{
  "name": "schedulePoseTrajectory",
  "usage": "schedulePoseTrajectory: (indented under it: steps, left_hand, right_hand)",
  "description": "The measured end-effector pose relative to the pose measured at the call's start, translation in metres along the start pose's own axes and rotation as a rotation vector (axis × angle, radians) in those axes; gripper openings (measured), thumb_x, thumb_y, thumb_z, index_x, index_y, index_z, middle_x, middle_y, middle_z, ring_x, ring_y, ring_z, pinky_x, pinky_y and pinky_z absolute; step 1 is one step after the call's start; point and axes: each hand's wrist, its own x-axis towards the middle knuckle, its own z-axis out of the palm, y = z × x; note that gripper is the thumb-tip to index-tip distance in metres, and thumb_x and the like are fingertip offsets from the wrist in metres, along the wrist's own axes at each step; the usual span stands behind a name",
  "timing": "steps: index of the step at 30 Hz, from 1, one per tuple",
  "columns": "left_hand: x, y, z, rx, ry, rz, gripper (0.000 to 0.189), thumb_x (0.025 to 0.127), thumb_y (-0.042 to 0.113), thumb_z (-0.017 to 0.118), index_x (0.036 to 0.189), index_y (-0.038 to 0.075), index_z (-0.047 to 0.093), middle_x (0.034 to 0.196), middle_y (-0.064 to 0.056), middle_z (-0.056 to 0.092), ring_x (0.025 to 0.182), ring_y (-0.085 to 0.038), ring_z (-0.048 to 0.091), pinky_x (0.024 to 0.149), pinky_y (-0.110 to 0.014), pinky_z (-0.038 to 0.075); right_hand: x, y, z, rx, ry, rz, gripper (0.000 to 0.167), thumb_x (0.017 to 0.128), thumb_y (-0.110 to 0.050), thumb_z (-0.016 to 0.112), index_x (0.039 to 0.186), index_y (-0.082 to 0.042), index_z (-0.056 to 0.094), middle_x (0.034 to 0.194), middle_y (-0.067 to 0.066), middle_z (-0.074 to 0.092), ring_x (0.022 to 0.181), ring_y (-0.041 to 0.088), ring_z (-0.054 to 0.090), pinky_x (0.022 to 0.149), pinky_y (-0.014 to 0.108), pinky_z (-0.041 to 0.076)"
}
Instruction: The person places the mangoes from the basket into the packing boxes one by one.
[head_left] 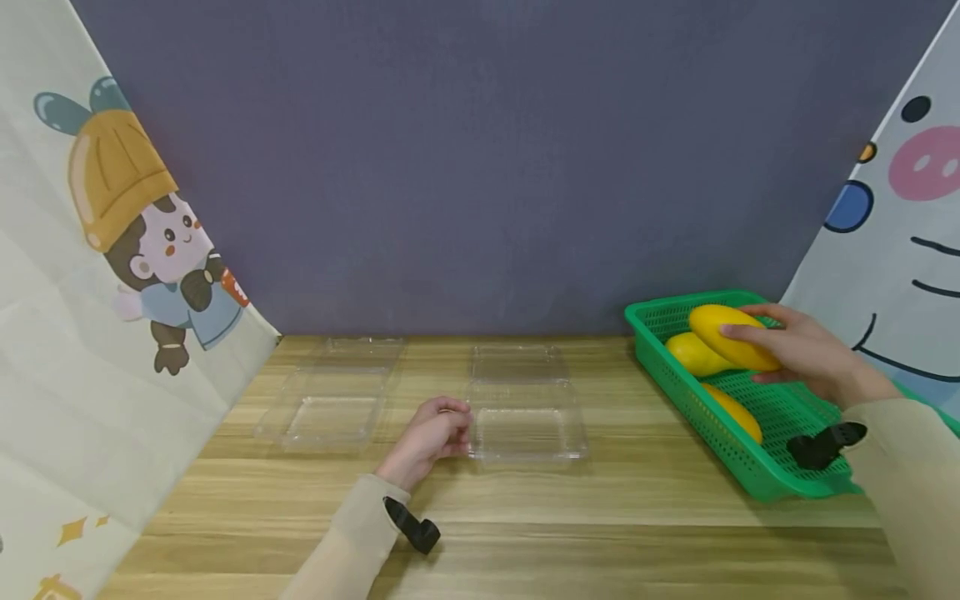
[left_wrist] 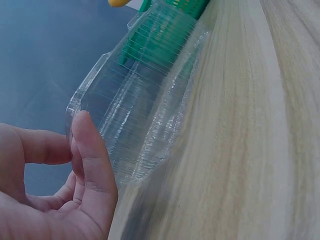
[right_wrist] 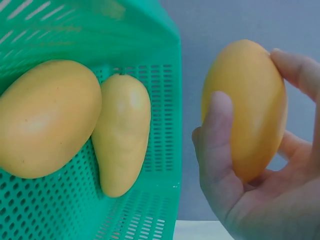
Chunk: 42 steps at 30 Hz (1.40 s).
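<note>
Backdrop: dark grey-blue upright panel [head_left: 450, 167] behind the work area; it closes off the far edge of the table.
Table: light wood-grain surface [head_left: 540, 525], carrying everything I inspect below.
Basket: green plastic, rectangular, perforated walls [head_left: 696, 418]; stands at my right, probably so that my right hand reaches in without crossing my left.
Boxes: two clear, thin plastic clamshells, side by side and apart. The left box [head_left: 330, 417] is untouched; the right box [head_left: 525, 433] lies before me. Both appear unfolded, lid halves toward the panel, which leaves the near trays facing up.
Left grip: my left hand [head_left: 429, 435] pinches the right box at its left edge, thumb and forefinger together on the rim; I judge this steadies a light thing that would slide easily.
Right grip: my right hand [head_left: 813, 354] is clamped on a smooth yellow oval mango [right_wrist: 247, 100], thumb on one face, fingers on the opposite side; a sensible hold, I judge, for a rounded, slick skin.
Held mango: raised over the basket, above its floor and not resting on it.
Remaining mangoes: two yellow mangoes [right_wrist: 50, 120] lie inside the basket, one plump, one narrower; the walls presumably stop them rolling.
</note>
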Motion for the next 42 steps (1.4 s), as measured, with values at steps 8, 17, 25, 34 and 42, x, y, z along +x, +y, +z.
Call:
schedulePoseTrajectory:
  steps: [8,17,25,34,42]
  left_hand:
    - [0.001,0.001,-0.001,-0.006,-0.004,-0.013,0.025,0.09,0.005,0.056,0.111,-0.003,0.045,0.081,-0.009,0.05,0.063,-0.016,0.052,0.059,-0.028,0.052]
    - [0.0,0.002,0.001,-0.013,0.001,-0.014,0.023,0.09,0.005,0.056,0.11,-0.003,0.045,0.084,-0.009,0.05,0.063,-0.015,0.052,0.059,-0.027,0.052]
    - [-0.001,0.003,0.002,-0.004,-0.003,-0.007,0.027,0.091,0.004,0.055,0.113,-0.007,0.044,0.082,-0.008,0.049,0.064,-0.015,0.051,0.06,-0.028,0.052]
    - [-0.001,0.003,0.002,-0.005,0.0,-0.01,0.03,0.091,0.005,0.054,0.116,-0.008,0.043,0.082,-0.007,0.049,0.064,-0.015,0.051,0.06,-0.028,0.053]
    - [-0.001,0.003,0.003,-0.008,0.009,-0.014,0.028,0.091,0.005,0.056,0.113,-0.007,0.045,0.081,-0.008,0.049,0.064,-0.015,0.052,0.06,-0.029,0.053]
  right_hand:
    - [-0.004,-0.013,0.006,-0.014,0.018,-0.032,0.086,0.09,-0.052,0.053,0.148,-0.003,0.013,0.131,0.028,0.035,0.087,0.023,0.057,0.067,0.039,0.057]
    - [-0.008,-0.031,0.015,0.005,0.035,-0.057,0.084,0.089,-0.054,0.054,0.147,-0.007,0.016,0.132,0.027,0.037,0.091,0.027,0.058,0.067,0.041,0.057]
    - [-0.013,-0.041,0.025,0.006,0.05,-0.076,0.079,0.087,-0.055,0.055,0.144,-0.011,0.022,0.131,0.024,0.038,0.093,0.031,0.057,0.066,0.042,0.057]
    - [-0.014,-0.047,0.034,0.019,0.041,-0.089,0.076,0.087,-0.054,0.056,0.143,-0.012,0.025,0.128,0.022,0.041,0.091,0.029,0.058,0.066,0.041,0.057]
    - [-0.018,-0.059,0.045,0.01,0.02,-0.143,0.078,0.089,-0.05,0.056,0.147,-0.011,0.021,0.129,0.024,0.041,0.089,0.027,0.059,0.066,0.039,0.057]
